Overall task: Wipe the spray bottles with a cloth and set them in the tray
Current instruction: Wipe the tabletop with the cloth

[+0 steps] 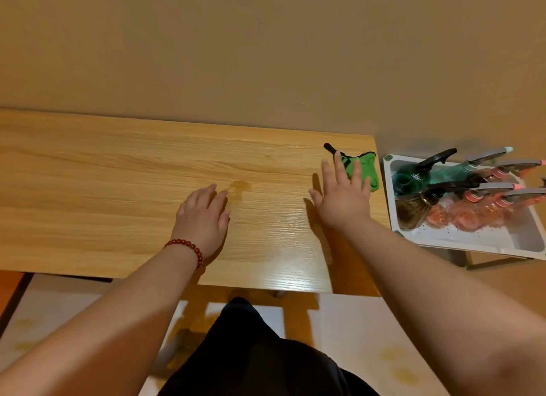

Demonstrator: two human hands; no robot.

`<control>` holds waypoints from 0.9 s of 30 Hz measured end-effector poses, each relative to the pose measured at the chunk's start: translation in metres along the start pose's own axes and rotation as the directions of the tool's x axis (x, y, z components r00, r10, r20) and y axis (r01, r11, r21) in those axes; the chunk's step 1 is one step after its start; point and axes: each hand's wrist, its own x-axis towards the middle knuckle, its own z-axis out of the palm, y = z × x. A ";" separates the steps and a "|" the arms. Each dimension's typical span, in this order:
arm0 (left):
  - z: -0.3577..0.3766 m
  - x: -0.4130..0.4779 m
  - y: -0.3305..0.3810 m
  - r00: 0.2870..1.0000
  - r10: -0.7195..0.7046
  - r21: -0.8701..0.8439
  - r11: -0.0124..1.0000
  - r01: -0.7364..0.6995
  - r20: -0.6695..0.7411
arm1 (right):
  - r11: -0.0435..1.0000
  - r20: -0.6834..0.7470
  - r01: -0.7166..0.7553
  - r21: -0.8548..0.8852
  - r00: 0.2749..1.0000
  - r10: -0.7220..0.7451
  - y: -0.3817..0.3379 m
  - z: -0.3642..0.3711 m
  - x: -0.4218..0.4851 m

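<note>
A green cloth with black trim lies at the far right end of the wooden table. My right hand is spread flat with straight fingers, its fingertips over the cloth's near edge. My left hand, a red bead bracelet on its wrist, lies flat on the table's middle and holds nothing. A white perforated tray stands off the table's right end. In it lie several spray bottles: a teal one, a brown one and pink ones.
A tan wall runs behind the table. A small damp mark shows on the tabletop ahead of my left hand. The tray rests on a lower stand to the right. Pale floor and my dark clothing lie below the table's near edge.
</note>
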 end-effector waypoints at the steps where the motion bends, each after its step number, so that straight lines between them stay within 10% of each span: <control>1: -0.002 0.007 -0.003 1.000 0.000 0.005 1.000 0.000 0.012 | 1.000 0.013 -0.029 -0.012 1.000 0.029 0.001 -0.002 0.011; 9: -0.014 0.081 -0.043 0.996 0.046 0.065 0.997 -0.051 0.078 | 0.952 0.153 -0.291 0.097 0.949 0.275 -0.019 0.004 0.072; 17: -0.014 0.137 -0.062 0.983 0.084 0.086 0.991 -0.099 0.161 | 0.988 -0.027 -0.071 0.139 0.997 0.076 -0.081 0.019 0.076; 27: -0.008 0.160 -0.031 0.968 0.188 0.019 0.981 -0.193 0.166 | 0.964 0.041 -0.237 0.116 0.971 0.234 -0.042 0.027 0.088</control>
